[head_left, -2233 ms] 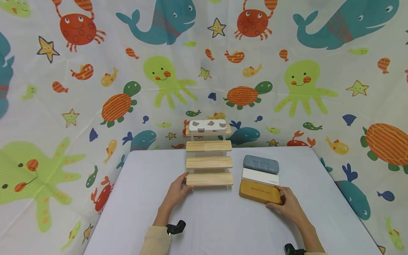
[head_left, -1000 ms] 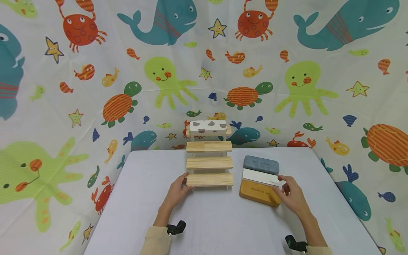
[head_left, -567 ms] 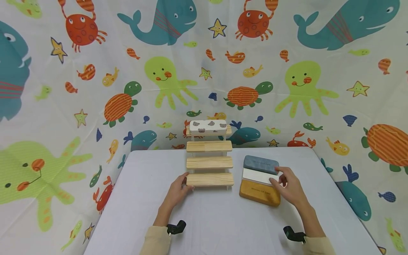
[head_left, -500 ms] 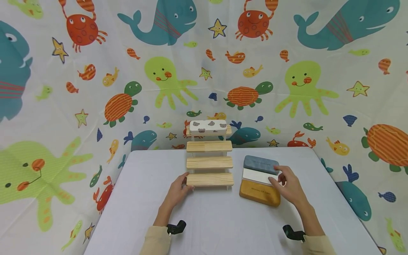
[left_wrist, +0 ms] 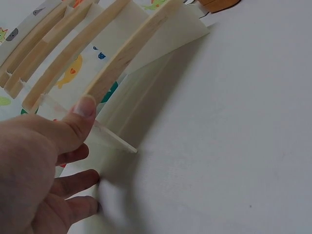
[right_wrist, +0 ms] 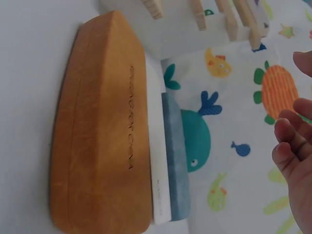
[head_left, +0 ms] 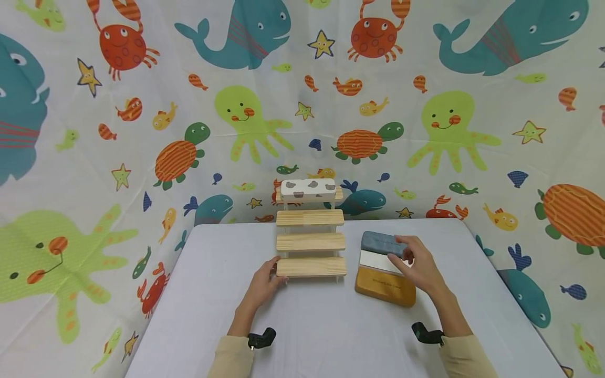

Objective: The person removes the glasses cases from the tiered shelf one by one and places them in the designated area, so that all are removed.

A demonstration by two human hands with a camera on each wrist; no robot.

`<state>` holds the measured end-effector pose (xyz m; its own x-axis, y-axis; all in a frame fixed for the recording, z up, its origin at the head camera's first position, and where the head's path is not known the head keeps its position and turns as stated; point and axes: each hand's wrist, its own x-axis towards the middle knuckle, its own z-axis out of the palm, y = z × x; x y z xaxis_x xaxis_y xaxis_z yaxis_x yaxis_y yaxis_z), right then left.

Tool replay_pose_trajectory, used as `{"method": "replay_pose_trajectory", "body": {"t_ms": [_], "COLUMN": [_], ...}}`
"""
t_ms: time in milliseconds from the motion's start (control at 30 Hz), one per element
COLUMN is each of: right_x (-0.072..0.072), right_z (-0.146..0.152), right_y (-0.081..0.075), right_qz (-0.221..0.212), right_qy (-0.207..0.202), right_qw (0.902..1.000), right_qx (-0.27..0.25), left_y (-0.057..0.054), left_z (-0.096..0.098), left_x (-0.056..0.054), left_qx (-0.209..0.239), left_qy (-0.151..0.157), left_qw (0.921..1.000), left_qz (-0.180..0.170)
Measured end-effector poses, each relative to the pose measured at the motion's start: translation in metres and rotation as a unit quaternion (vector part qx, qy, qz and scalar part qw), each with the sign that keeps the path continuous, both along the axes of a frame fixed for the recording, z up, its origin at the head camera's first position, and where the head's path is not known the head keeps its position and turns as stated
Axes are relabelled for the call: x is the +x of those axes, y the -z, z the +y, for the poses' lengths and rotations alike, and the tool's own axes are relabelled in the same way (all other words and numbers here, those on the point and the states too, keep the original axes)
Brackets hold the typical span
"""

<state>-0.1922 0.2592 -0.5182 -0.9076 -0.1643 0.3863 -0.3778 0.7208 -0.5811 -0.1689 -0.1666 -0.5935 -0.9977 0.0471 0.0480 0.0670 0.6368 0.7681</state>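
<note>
My left hand (head_left: 261, 283) holds the left end of the lowest board of a tiered wooden display stand (head_left: 310, 242); in the left wrist view its thumb lies against the board's end (left_wrist: 114, 73). To the right, three glasses cases lie in a row: a blue-grey one (head_left: 378, 241) at the back, a white one (head_left: 373, 259), and a mustard-brown one (head_left: 384, 286) in front. Over the right ends of the blue-grey and white cases hovers my right hand (head_left: 418, 266), fingers loosely bent and thumb apart. In the right wrist view that hand (right_wrist: 300, 151) holds nothing.
A white case with grey-brown patches (head_left: 308, 188) rests on the stand's top tier. Behind the white table (head_left: 302, 325) hangs a curtain (head_left: 283, 131) printed with sea animals. Each wrist wears a black camera (head_left: 261, 338).
My right hand has let go of the mustard-brown case's right end and moved back and left over the white and blue-grey cases. The left hand stays on the stand.
</note>
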Motion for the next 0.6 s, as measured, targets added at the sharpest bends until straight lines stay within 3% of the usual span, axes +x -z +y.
{"method": "replay_pose_trajectory", "body": {"t_ms": [600], "right_x": [-0.025], "right_z": [-0.020], "right_y": [-0.023], "right_qz": [0.031], "right_qy": [-0.038], "right_qw": [0.9987], "right_qx": [-0.014], "left_y": [0.001], "left_z": [-0.001], "left_x": [-0.002], "left_qx": [-0.004], "left_qy": [-0.003], "left_qw": [1.0000], "left_qz": [-0.003]}}
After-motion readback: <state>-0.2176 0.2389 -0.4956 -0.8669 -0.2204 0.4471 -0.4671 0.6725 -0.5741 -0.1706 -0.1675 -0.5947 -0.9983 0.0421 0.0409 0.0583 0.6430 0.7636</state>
